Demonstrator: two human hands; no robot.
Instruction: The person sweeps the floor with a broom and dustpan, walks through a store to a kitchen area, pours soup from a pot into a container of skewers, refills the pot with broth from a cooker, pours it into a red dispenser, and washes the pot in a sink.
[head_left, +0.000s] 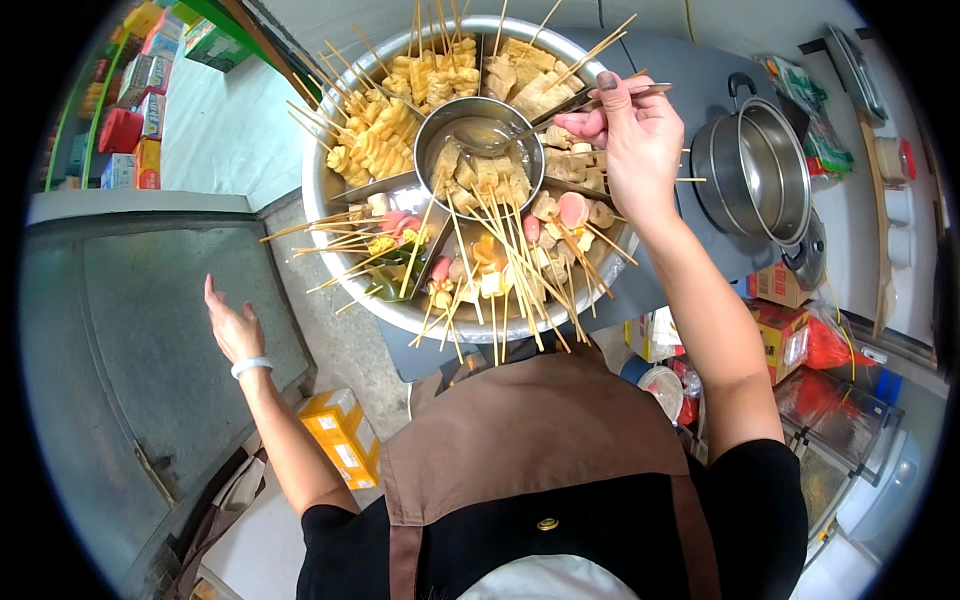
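My right hand (634, 127) grips the handle of a metal ladle (504, 144). The ladle's bowl dips into broth in the round metal centre well (537, 161) of a large divided metal pan (313, 180). Skewered tofu-like pieces (480, 176) sit in that well, their sticks leaning towards me over the front rim. Around it, compartments hold folded tofu-skin skewers (382, 139), flat fried slices (536, 82), and mixed skewers with pink sausage (574, 210) and green kelp (394, 279). My left hand (234, 326) is held out at the left, away from the pan, with nothing in it.
A steel pot (750, 172) stands on the grey table (675, 56), right of the pan, with a lid (808, 255) beside it. A yellow carton (341, 435) is on the floor at lower left. Boxed goods fill a green shelf (112, 97). More cartons (780, 330) are stacked at right.
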